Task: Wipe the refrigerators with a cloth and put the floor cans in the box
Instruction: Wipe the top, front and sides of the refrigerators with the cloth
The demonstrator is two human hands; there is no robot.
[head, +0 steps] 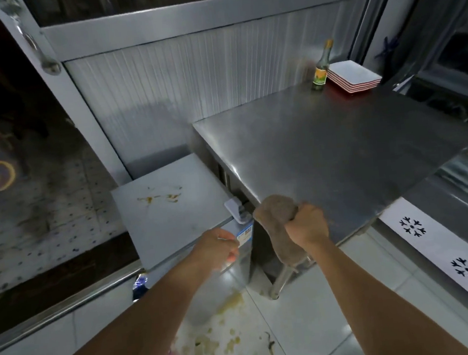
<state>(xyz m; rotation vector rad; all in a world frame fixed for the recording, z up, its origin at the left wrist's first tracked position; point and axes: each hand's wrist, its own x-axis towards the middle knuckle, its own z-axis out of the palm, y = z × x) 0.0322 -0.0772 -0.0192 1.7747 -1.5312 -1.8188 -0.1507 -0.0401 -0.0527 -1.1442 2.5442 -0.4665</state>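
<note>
A small white refrigerator (170,212) stands low at centre left, with yellowish stains on its top. Beside it on the right is a taller stainless steel counter unit (338,144). My right hand (306,224) grips a brownish cloth (276,213) at the near left corner of the steel top; part of the cloth hangs down below the hand. My left hand (219,246) rests with curled fingers on the front right edge of the white refrigerator, by its sticker; whether it holds anything I cannot tell. A dark can (138,283) lies on the floor left of the refrigerator.
A sauce bottle (321,68) and a stack of white and red trays (353,77) sit at the far end of the steel top. The tiled floor (312,321) carries yellowish spills and scraps near my arms. A freezer with snowflake marks (439,246) lines the right side.
</note>
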